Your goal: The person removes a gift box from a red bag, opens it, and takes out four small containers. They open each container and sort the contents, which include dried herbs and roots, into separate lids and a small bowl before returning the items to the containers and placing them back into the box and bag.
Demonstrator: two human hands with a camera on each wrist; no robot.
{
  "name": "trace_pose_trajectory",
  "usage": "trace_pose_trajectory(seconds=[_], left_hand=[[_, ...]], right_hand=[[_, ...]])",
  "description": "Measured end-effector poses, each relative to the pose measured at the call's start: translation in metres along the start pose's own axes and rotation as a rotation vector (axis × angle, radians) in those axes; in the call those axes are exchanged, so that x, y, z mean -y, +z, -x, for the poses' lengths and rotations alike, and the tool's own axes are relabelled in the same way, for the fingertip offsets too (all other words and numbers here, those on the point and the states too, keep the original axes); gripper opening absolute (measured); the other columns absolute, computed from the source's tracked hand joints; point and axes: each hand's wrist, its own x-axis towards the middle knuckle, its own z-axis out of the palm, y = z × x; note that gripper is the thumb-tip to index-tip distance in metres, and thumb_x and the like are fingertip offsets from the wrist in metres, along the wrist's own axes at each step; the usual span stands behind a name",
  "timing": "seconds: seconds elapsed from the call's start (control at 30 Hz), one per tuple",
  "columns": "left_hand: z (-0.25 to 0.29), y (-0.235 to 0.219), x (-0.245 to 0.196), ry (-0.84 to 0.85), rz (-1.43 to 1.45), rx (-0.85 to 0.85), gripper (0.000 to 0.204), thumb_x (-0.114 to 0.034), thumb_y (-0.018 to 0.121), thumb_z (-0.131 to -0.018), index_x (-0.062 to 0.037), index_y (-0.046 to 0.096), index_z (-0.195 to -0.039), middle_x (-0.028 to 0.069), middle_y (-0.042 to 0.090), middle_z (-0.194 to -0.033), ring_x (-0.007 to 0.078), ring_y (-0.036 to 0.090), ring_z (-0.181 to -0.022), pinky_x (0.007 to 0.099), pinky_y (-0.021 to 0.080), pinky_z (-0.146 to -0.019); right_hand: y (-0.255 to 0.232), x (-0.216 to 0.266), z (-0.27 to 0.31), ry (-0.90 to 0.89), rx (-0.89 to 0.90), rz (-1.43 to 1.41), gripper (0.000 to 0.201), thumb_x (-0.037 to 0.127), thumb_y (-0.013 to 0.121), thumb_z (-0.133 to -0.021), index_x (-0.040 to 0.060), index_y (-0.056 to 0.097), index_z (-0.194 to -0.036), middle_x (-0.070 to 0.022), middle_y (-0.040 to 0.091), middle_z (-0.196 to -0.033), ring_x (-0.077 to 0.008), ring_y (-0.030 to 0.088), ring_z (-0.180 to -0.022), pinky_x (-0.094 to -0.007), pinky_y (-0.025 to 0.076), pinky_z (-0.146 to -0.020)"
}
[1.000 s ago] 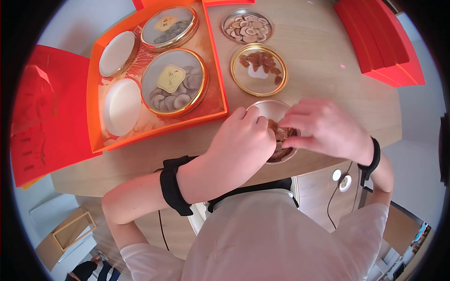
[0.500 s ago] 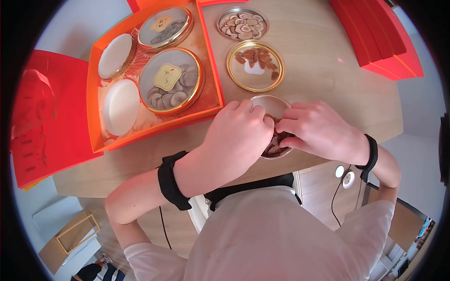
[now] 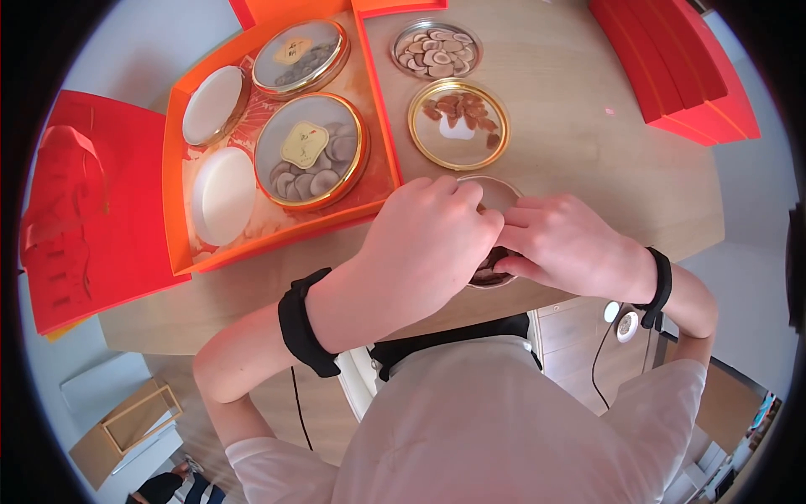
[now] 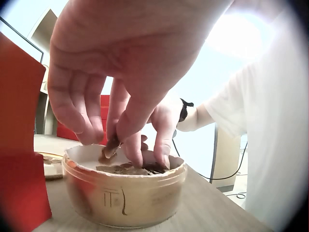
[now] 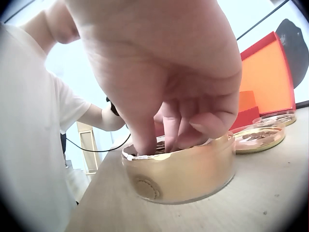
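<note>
A round gold tub (image 4: 125, 198) with a pale inside stands on the table near its front edge. Dark brown dried slices (image 3: 487, 273) lie in it. Over the left side of the tub, my left hand (image 3: 437, 235) pinches a brown dried slice (image 4: 110, 151) between thumb and finger, just above the rim. My right hand (image 3: 579, 248) comes in from the other side, its thumb and fingertips down inside the tub among the slices. Whether those fingertips grip a slice, I cannot tell. In the head view the two hands meet over the tub and hide much of its contents.
Behind the tub are a gold-rimmed round tray (image 3: 472, 153) of brown pieces and a clear round dish (image 3: 395, 52) of pale slices. Left stands an orange-red gift box (image 3: 382, 126) with lidded round containers (image 3: 361, 139) and white round recesses (image 3: 222, 197). Red boxes (image 3: 672, 67) stand back right.
Both hands stay over the tub. The fingers have shifted slightly, and the right fingertips have come closer to the left hand, covering more of the slices.
</note>
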Motion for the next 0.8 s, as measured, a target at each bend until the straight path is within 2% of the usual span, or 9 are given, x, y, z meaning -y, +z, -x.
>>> trace_pose_trajectory(seconds=[0.1,0.3,0.4,0.5,0.63,0.73,0.8], left_hand=[[-0.002,-0.001,0.001,-0.010,0.018,-0.012,0.015,-0.012,0.073,-0.082,-0.0063,0.060,-0.078,0.0063,0.055,-0.071,0.0258,0.062,-0.069,0.0401,0.050,-0.059],[-0.022,-0.015,0.005,-0.079,-0.125,-0.058,0.015,-0.011,0.073,-0.082,-0.0048,0.059,-0.080,0.0077,0.056,-0.067,0.0270,0.064,-0.067,0.0408,0.051,-0.057],[-0.037,-0.018,0.012,-0.163,-0.291,-0.121,0.013,-0.010,0.072,-0.082,-0.0043,0.060,-0.080,0.0071,0.058,-0.070,0.0267,0.065,-0.067,0.0400,0.050,-0.056],[-0.031,-0.015,0.011,-0.169,-0.238,-0.178,0.010,-0.008,0.072,-0.081,-0.0043,0.063,-0.083,0.0074,0.058,-0.073,0.0269,0.064,-0.070,0.0392,0.051,-0.059],[-0.005,-0.014,0.006,-0.043,-0.183,-0.040,0.012,-0.007,0.072,-0.077,-0.0054,0.066,-0.089,0.0062,0.057,-0.077,0.0253,0.061,-0.079,0.0377,0.051,-0.068],[0.006,-0.012,0.001,-0.005,-0.206,0.119,0.016,-0.005,0.071,-0.073,-0.0052,0.067,-0.089,0.0049,0.058,-0.080,0.0233,0.058,-0.086,0.0350,0.049,-0.075],[0.008,-0.012,0.000,0.034,-0.247,0.237,0.018,-0.004,0.071,-0.071,-0.0041,0.067,-0.088,0.0041,0.059,-0.083,0.0219,0.056,-0.089,0.0328,0.048,-0.077]], right_hand=[[0.001,0.000,0.001,-0.018,-0.019,0.010,0.014,0.014,0.074,-0.084,0.0051,0.064,-0.085,-0.0073,0.065,-0.082,-0.0256,0.065,-0.083,-0.0398,0.055,-0.070],[0.000,0.002,0.003,-0.028,-0.033,0.082,0.011,0.009,0.071,-0.083,0.0045,0.062,-0.082,-0.0077,0.064,-0.080,-0.0256,0.064,-0.082,-0.0392,0.055,-0.069],[-0.001,0.002,0.003,-0.033,-0.056,0.068,0.010,0.007,0.071,-0.083,0.0047,0.062,-0.081,-0.0082,0.063,-0.079,-0.0263,0.064,-0.079,-0.0394,0.054,-0.068],[-0.004,0.001,0.005,-0.016,-0.098,0.020,0.008,0.006,0.071,-0.083,0.0046,0.063,-0.084,-0.0089,0.063,-0.078,-0.0277,0.064,-0.077,-0.0402,0.054,-0.067],[-0.021,-0.006,0.006,0.032,-0.177,-0.123,0.006,0.005,0.070,-0.084,0.0043,0.067,-0.089,-0.0096,0.065,-0.080,-0.0296,0.066,-0.075,-0.0402,0.054,-0.067],[-0.037,-0.022,-0.008,0.061,-0.277,-0.118,0.015,-0.001,0.074,-0.083,0.0019,0.070,-0.097,-0.0126,0.067,-0.089,-0.0294,0.065,-0.079,-0.0385,0.054,-0.069],[-0.044,-0.038,-0.023,0.077,-0.360,-0.069,0.017,0.003,0.073,-0.087,0.0017,0.071,-0.103,-0.0124,0.068,-0.091,-0.0283,0.065,-0.078,-0.0367,0.054,-0.066]])
